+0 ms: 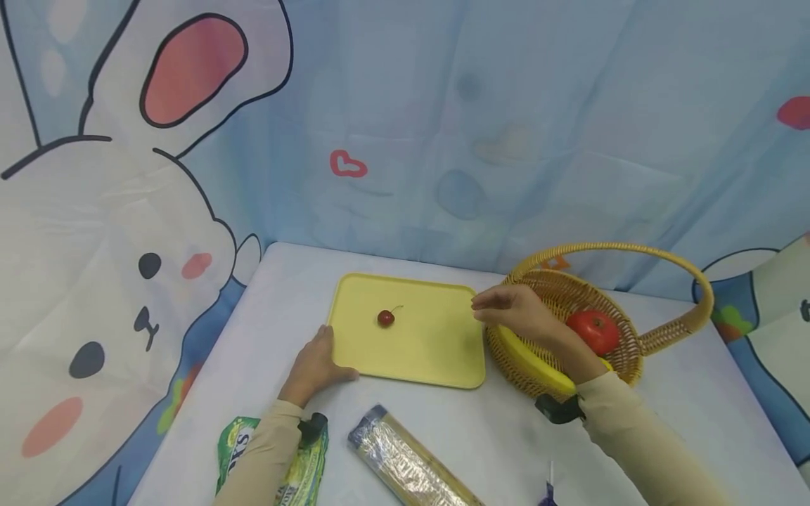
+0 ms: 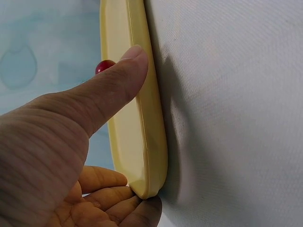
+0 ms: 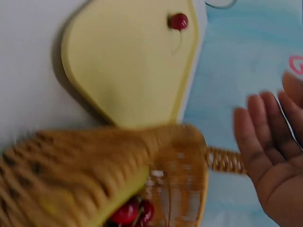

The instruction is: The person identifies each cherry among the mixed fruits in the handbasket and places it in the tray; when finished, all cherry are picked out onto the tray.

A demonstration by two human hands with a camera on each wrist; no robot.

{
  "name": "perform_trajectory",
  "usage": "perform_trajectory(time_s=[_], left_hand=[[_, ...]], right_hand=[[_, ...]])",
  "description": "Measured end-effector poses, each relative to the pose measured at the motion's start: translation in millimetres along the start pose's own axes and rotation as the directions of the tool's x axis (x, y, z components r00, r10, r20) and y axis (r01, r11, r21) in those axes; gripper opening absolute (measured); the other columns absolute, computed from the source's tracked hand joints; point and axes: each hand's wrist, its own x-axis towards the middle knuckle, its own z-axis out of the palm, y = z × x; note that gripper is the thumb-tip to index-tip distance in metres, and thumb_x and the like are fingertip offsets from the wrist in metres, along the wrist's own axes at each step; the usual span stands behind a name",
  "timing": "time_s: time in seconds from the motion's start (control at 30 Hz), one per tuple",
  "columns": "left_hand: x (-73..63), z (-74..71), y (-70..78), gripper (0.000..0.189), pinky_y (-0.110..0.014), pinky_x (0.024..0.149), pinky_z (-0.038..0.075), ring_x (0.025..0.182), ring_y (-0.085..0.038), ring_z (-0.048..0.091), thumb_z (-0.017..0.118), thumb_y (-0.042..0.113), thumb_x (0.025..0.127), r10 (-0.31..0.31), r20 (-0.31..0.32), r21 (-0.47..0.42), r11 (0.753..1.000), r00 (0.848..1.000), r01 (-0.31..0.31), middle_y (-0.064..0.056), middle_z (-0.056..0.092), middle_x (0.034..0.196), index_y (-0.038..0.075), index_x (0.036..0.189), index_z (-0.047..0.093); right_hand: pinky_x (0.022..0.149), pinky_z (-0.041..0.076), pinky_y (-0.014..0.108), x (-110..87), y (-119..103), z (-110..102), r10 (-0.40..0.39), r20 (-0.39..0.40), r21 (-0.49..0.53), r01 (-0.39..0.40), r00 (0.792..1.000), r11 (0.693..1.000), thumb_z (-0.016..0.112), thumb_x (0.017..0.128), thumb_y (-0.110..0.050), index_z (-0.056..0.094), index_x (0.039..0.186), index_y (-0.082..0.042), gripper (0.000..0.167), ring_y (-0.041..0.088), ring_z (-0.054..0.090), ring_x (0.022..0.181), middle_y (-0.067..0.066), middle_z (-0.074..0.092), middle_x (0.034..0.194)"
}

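Observation:
A yellow tray (image 1: pixel 436 351) lies on the white table with one red cherry (image 1: pixel 385 318) on it, stem attached. My left hand (image 1: pixel 319 369) holds the tray's near left corner; in the left wrist view the thumb (image 2: pixel 116 78) lies over the rim and the fingers bend against the corner. Over the left rim of a wicker basket (image 1: pixel 623 358), beside the tray's right edge, my right hand (image 1: pixel 522 313) hovers with fingers extended and nothing held. The basket contains a banana (image 1: pixel 538 365), a round red fruit (image 1: pixel 595 332) and cherries (image 3: pixel 128 212).
The basket's tall handle (image 1: pixel 671 260) arches up and to the right. Nearer the front lie a green printed bag (image 1: pixel 237 439), partly under the left forearm, a long shiny package (image 1: pixel 411 460) and a purple-wrapped stick item (image 1: pixel 548 492). A printed curtain (image 1: pixel 405 126) hangs behind.

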Motion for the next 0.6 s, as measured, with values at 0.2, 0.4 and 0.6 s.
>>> perform_trajectory(time_s=[0.2,0.4,0.6], left_hand=[[-0.1,-0.4,-0.2,0.113,-0.051,0.119,0.031,0.143,-0.047,0.033,0.090,0.029,0.070,0.003,0.001,0.015,1.000,1.000,-0.003,-0.033,0.025,0.157,-0.016,0.149,0.024],[0.0,0.5,-1.0,0.113,-0.052,0.118,0.032,0.142,-0.047,0.035,0.091,0.029,0.070,0.006,-0.005,0.013,1.000,1.000,-0.006,-0.033,0.026,0.157,-0.015,0.149,0.024],[-1.4,0.6,0.2,0.113,-0.052,0.118,0.032,0.141,-0.047,0.035,0.091,0.029,0.069,-0.004,0.000,0.004,1.000,1.000,0.004,-0.032,0.026,0.157,-0.015,0.150,0.024]], right_hand=[[0.086,0.058,0.036,-12.3,8.3,-35.3,0.108,0.152,-0.054,-0.100,0.982,0.994,0.069,0.094,-0.025,0.067,0.124,0.000,0.039,0.022,0.068,0.101,0.020,0.067,0.123],[0.091,0.056,0.047,-11.5,30.7,-58.8,0.153,0.030,-0.091,-0.149,0.988,0.985,0.067,0.095,-0.030,0.064,0.128,0.000,0.044,0.034,0.065,0.107,0.021,0.065,0.126],[0.106,0.044,0.058,-4.6,54.9,-71.0,0.244,-0.146,-0.005,-0.247,0.959,0.969,0.062,0.099,-0.032,0.053,0.141,-0.002,0.053,0.041,0.051,0.128,0.025,0.053,0.140]])
